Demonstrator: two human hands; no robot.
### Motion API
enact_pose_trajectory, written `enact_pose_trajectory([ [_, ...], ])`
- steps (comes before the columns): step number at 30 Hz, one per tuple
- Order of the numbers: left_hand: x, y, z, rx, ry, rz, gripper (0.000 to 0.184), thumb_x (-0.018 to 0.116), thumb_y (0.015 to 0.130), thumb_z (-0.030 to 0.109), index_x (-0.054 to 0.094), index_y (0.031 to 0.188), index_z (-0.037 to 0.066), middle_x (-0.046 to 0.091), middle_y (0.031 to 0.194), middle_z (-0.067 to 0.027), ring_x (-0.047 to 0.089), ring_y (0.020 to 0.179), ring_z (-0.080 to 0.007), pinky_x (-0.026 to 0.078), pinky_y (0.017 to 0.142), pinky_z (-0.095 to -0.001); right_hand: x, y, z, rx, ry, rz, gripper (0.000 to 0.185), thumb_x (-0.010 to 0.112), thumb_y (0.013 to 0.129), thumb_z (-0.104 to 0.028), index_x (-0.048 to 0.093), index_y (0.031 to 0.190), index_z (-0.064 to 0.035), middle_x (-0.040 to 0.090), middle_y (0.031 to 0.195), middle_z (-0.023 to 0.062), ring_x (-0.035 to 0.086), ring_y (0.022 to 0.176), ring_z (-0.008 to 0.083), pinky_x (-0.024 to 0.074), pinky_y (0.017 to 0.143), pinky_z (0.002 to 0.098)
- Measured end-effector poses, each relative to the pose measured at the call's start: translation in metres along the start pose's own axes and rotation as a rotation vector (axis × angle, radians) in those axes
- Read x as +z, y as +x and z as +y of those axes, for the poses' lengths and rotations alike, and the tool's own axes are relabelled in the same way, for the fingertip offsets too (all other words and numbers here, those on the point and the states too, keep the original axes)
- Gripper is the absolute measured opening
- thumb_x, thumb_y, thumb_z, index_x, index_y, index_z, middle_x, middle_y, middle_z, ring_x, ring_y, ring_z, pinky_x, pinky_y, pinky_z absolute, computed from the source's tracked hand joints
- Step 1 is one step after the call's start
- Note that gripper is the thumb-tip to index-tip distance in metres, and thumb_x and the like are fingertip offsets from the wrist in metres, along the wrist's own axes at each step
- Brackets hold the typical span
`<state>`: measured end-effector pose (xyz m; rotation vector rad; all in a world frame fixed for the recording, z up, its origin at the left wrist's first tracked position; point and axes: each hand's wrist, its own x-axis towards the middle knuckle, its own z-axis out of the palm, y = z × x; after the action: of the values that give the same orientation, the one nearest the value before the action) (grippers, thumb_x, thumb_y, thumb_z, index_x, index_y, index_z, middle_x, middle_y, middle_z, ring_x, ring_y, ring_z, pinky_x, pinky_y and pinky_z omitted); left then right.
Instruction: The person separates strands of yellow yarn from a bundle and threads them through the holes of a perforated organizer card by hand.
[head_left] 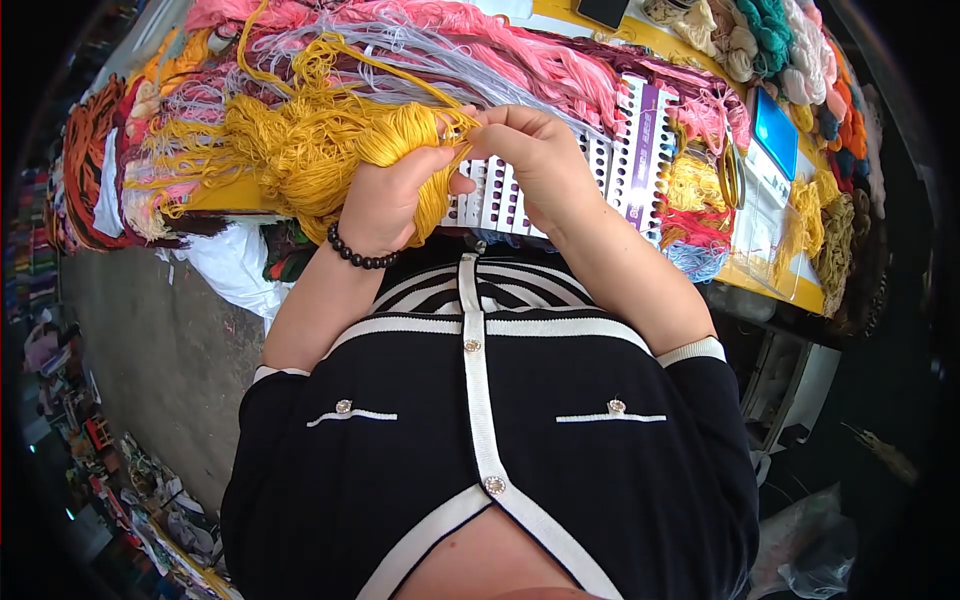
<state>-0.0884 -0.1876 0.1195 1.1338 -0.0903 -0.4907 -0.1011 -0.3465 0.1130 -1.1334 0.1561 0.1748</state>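
Note:
A big tangled bundle of yellow thread point(300, 145) lies at the table's front edge, partly gathered in my left hand point(392, 195). That hand, with a dark bead bracelet on its wrist, wraps round the thread. My right hand point(525, 155) meets it at the bundle's right end, thumb and forefinger pinched together on yellow strands. Just where the fingertips come together, the fine detail is too small to tell. White cards with rows of holes point(500, 195) lie beneath and beside my right hand.
Pink thread point(500, 45) and pale grey thread point(390, 60) stretch across the table behind. A purple-striped card point(643, 155), scissors point(733, 172) and a blue-screened device point(775, 132) lie to the right. Coloured skeins point(765, 35) fill the back right, near a dark phone point(603, 10).

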Motion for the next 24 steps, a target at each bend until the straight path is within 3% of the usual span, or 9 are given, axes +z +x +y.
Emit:
enact_pose_trajectory([
  [7, -0.006, 0.002, -0.007, 0.044, -0.058, 0.016, 0.025, 0.054, 0.086, 0.005, 0.058, 0.11, -0.001, 0.061, 0.106, -0.0076, 0.059, 0.089, -0.012, 0.052, 0.061, -0.0225, 0.002, -0.002, 0.001, -0.037, -0.019, -0.003, 0.01, 0.062, 0.078, -0.005, 0.062, 0.085, 0.0014, 0.064, 0.078, 0.0061, 0.059, 0.075, 0.0116, 0.0417, 0.077, 0.0245],
  [12, -0.001, 0.004, -0.011, 0.162, 0.302, 0.171, 0.021, 0.06, 0.087, 0.011, 0.058, 0.104, -0.002, 0.063, 0.093, -0.0083, 0.061, 0.077, -0.0108, 0.051, 0.057, -0.0199, 0.003, -0.002, 0.006, -0.059, -0.146, 0.042, 0.008, 0.061, 0.079, -0.004, 0.062, 0.086, 0.0003, 0.064, 0.079, 0.0055, 0.058, 0.075, 0.0104, 0.0425, 0.074, 0.0218],
  [16, 0.003, 0.005, -0.005, 0.185, 0.229, 0.186, 0.018, 0.056, 0.089, 0.013, 0.059, 0.1, -0.001, 0.063, 0.094, -0.0096, 0.062, 0.083, -0.0152, 0.054, 0.066, -0.0269, -0.003, 0.004, 0.005, -0.114, 0.026, 0.0, 0.011, 0.058, 0.08, -0.008, 0.061, 0.088, 0.0002, 0.064, 0.09, 0.0098, 0.057, 0.087, 0.0152, 0.0411, 0.085, 0.0293],
  [18, -0.019, 0.011, 0.006, -0.084, -0.351, 0.052, 0.017, 0.052, 0.091, 0.016, 0.058, 0.096, 0.001, 0.063, 0.097, -0.0117, 0.062, 0.09, -0.0217, 0.053, 0.078, -0.0357, -0.017, 0.007, -0.013, -0.079, 0.439, -0.182, 0.014, 0.054, 0.079, -0.009, 0.06, 0.087, -0.0001, 0.062, 0.102, 0.0131, 0.053, 0.101, 0.0206, 0.0364, 0.093, 0.0364],
  [19, -0.033, 0.009, 0.021, -0.081, -0.415, -0.008, 0.019, 0.049, 0.092, 0.019, 0.057, 0.095, 0.002, 0.062, 0.101, -0.0133, 0.061, 0.093, -0.0258, 0.049, 0.086, -0.0411, -0.023, 0.0, -0.033, -0.063, 0.59, -0.232, 0.011, 0.054, 0.079, -0.009, 0.058, 0.085, -0.0008, 0.061, 0.095, 0.0107, 0.054, 0.096, 0.0201, 0.0366, 0.093, 0.0361],
  [21, -0.071, 0.004, 0.054, 0.172, -0.431, -0.148, 0.017, 0.051, 0.091, 0.015, 0.056, 0.098, 0.002, 0.062, 0.105, -0.0136, 0.062, 0.084, -0.0203, 0.051, 0.079, -0.0347, -0.046, -0.016, -0.069, -0.106, 0.805, -0.378, 0.008, 0.054, 0.079, -0.01, 0.051, 0.082, -0.0026, 0.055, 0.081, 0.0053, 0.051, 0.082, 0.0175, 0.0384, 0.087, 0.0337],
  [22, -0.093, 0.002, 0.077, 0.155, -0.667, -0.088, 0.017, 0.051, 0.09, 0.014, 0.056, 0.099, 0.001, 0.062, 0.101, -0.0118, 0.06, 0.078, -0.0173, 0.051, 0.074, -0.0308, -0.064, -0.025, -0.081, -0.168, 0.868, -0.475, 0.009, 0.054, 0.079, -0.01, 0.048, 0.081, -0.0038, 0.05, 0.073, 0.0024, 0.048, 0.073, 0.0154, 0.0399, 0.081, 0.0316],
  [23, -0.117, 0.003, 0.101, 0.137, -0.901, -0.028, 0.017, 0.05, 0.09, 0.013, 0.056, 0.1, 0.001, 0.062, 0.096, -0.0101, 0.059, 0.071, -0.0142, 0.051, 0.069, -0.027, -0.085, -0.036, -0.093, -0.193, 0.771, -0.463, 0.011, 0.054, 0.079, -0.01, 0.045, 0.08, -0.005, 0.043, 0.069, 0.0004, 0.043, 0.068, 0.0136, 0.0388, 0.074, 0.0288],
  [24, -0.146, 0.004, 0.123, 0.224, -0.77, 0.023, 0.017, 0.049, 0.089, 0.01, 0.056, 0.102, 0.001, 0.062, 0.094, -0.0091, 0.057, 0.067, -0.0125, 0.05, 0.065, -0.0243, -0.108, -0.046, -0.104, -0.22, 0.673, -0.452, 0.013, 0.054, 0.08, -0.01, 0.042, 0.079, -0.0063, 0.037, 0.066, -0.0015, 0.039, 0.063, 0.0117, 0.0378, 0.068, 0.026],
])
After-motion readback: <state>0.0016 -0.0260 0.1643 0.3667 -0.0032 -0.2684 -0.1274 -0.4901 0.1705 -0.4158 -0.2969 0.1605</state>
